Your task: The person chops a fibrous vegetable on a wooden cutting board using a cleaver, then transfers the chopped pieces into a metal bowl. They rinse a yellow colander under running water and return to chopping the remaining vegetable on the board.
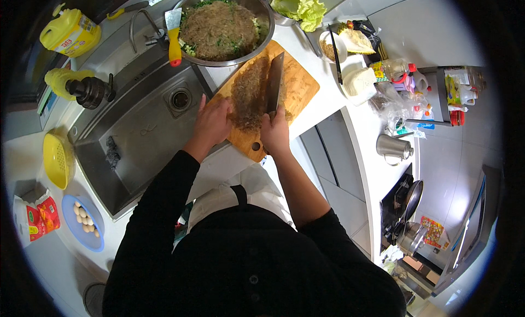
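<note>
A wooden cutting board (pixel 302 87) lies at an angle on the counter before me, its hanging hole towards my body. Brown, finely chopped food, looking like minced noodles (pixel 249 91), covers its left and middle part. My right hand (pixel 275 130) grips the handle of a cleaver (pixel 275 81). The wide blade points away from me, along the right side of the chopped food. My left hand (pixel 211 122) is at the board's left edge, its fingers apart and some fingertips against the food. What lies under those fingertips is hidden.
Touching the board's far end, a steel bowl (pixel 268 34) holds brown and green filling (pixel 219 28); a yellow-handled scraper (pixel 174 44) lies against its rim. Left is a steel sink (pixel 139 124). Right are a white tofu-like block (pixel 359 79), black chopsticks (pixel 335 54) and lettuce (pixel 301 7).
</note>
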### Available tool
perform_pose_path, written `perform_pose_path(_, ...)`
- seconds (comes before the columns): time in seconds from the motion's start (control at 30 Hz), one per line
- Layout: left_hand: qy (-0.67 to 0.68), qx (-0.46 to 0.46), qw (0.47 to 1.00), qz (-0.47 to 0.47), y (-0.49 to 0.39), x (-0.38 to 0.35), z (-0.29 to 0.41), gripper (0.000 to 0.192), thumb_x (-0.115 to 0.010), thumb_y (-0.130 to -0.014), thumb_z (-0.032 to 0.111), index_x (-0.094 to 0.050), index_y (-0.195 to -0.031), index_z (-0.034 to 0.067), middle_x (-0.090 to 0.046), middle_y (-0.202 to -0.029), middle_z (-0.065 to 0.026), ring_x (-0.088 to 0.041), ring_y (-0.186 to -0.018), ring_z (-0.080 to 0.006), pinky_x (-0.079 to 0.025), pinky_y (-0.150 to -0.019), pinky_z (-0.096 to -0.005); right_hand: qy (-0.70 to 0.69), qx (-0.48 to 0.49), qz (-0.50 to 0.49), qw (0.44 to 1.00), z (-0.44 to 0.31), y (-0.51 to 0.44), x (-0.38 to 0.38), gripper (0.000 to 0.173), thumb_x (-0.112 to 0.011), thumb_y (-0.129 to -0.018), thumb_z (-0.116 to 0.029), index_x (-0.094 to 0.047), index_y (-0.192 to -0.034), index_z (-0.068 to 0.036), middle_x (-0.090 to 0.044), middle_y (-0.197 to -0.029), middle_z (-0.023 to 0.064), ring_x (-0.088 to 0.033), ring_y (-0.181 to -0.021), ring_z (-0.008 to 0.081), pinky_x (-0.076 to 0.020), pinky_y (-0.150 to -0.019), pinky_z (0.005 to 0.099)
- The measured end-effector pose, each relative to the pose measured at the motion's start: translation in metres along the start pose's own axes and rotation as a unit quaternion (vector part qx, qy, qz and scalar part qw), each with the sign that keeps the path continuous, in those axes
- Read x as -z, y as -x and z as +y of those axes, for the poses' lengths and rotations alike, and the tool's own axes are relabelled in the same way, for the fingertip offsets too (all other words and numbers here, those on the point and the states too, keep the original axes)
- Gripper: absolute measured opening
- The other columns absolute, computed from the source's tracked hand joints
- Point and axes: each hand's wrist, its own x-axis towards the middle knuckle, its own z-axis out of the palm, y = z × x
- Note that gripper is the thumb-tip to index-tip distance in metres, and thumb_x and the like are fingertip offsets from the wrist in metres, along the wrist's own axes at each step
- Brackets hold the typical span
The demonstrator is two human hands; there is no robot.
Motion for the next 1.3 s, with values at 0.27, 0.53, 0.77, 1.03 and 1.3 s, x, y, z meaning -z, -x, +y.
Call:
perform_pose_path(0.27, -0.006, 0.000, 1.000, 0.007, -0.001, 0.002, 0.002, 0.028, -0.058, -0.080, 0.006, -0.055, -0.107, 0.011, -0.065, -0.097, -0.0067, -0.064, -0.105, -0.0289, -0.017, -0.121, -0.0537, -0.042, -0.039, -0.016, 0.998, -0.007, 0.003, -0.022, 0.038, -0.053, -0.097, -0.016, -0.040, -0.129, 0.001, -0.065, -0.101, 0.0296, -0.065, -0.095, 0.0471, -0.0500, -0.080, 0.0530)
perform_pose_path(0.53, -0.024, -0.002, 1.000, 0.002, 0.000, 0.003, 0.002, 0.025, -0.060, -0.080, 0.008, -0.056, -0.105, 0.010, -0.065, -0.099, -0.0065, -0.063, -0.105, -0.0300, -0.018, -0.120, -0.0558, -0.019, -0.026, -0.049, 0.998, 0.003, 0.001, -0.004, 0.036, -0.052, -0.098, -0.016, -0.039, -0.126, 0.001, -0.067, -0.095, 0.0269, -0.065, -0.090, 0.0484, -0.0503, -0.076, 0.0541)
perform_pose_path(0.77, -0.006, -0.008, 1.000, 0.003, 0.000, 0.000, -0.002, 0.043, -0.062, -0.077, 0.007, -0.057, -0.120, 0.009, -0.065, -0.099, -0.0053, -0.063, -0.106, -0.0296, -0.018, -0.120, -0.0570, -0.065, -0.021, -0.059, 0.996, 0.026, -0.012, 0.018, 0.037, -0.055, -0.102, -0.023, -0.044, -0.132, -0.004, -0.063, -0.090, 0.0121, -0.059, -0.077, 0.0236, -0.0502, -0.068, 0.0376)
perform_pose_path(1.03, 0.031, -0.010, 0.999, 0.029, 0.006, -0.006, -0.005, 0.053, -0.058, -0.079, 0.004, -0.054, -0.132, 0.007, -0.067, -0.102, -0.0059, -0.062, -0.109, -0.0295, -0.013, -0.121, -0.0589, -0.030, 0.051, -0.046, 0.997, 0.082, -0.100, 0.090, 0.031, -0.060, -0.102, -0.028, -0.059, -0.124, -0.005, -0.068, -0.085, 0.0091, -0.061, -0.075, 0.0168, -0.0515, -0.073, 0.0313)
perform_pose_path(1.3, 0.001, -0.011, 0.999, 0.039, 0.004, -0.011, -0.004, 0.052, -0.060, -0.077, 0.006, -0.055, -0.129, 0.008, -0.066, -0.099, -0.0033, -0.063, -0.103, -0.0274, -0.018, -0.121, -0.0562, 0.089, 0.079, -0.126, 0.985, 0.088, -0.108, 0.096, 0.048, -0.065, -0.098, -0.035, -0.058, -0.128, 0.002, -0.070, -0.093, 0.0235, -0.068, -0.080, 0.0322, -0.0528, -0.075, 0.0387)
